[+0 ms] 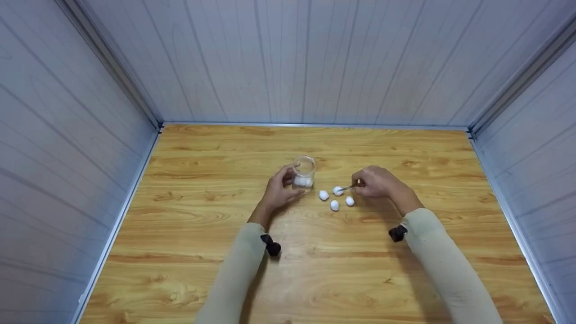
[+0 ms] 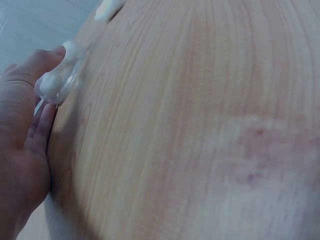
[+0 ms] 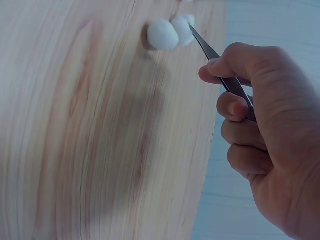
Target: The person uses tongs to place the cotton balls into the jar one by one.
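The clear glass jar [image 1: 304, 173] stands upright near the middle of the wooden tabletop [image 1: 225, 270] and serves as the landmark here. To its left, the left hand [image 1: 279, 189] curls around the jar's side, thumb and fingers wrapped on the glass, steadying it. Inside the jar, at the bottom, something white already lies; it looks like one or more cotton balls, though how many cannot be told through the glass. The left wrist view shows the same grip from below, with white fluff behind the glass wall beside the thumb.

Just right of the jar, four loose cotton balls [image 1: 335, 205] sit in a small cluster on the tabletop, near each other but apart from the jar. Further right, the right hand [image 1: 375, 182] pinches a pair of metal tweezers [image 1: 347, 187] between thumb and curled fingers. The tweezer tips reach back toward the jar and meet the uppermost ball of the cluster [image 1: 338, 191]; the right wrist view shows the tips against a ball [image 3: 183, 29], with another ball [image 3: 162, 35] just beside it. Whether the tips have closed on the ball cannot be told.

As a judgement, the work of moving balls into the jar is partly done: some cotton is inside, four balls are left outside, and one of them is just being picked.
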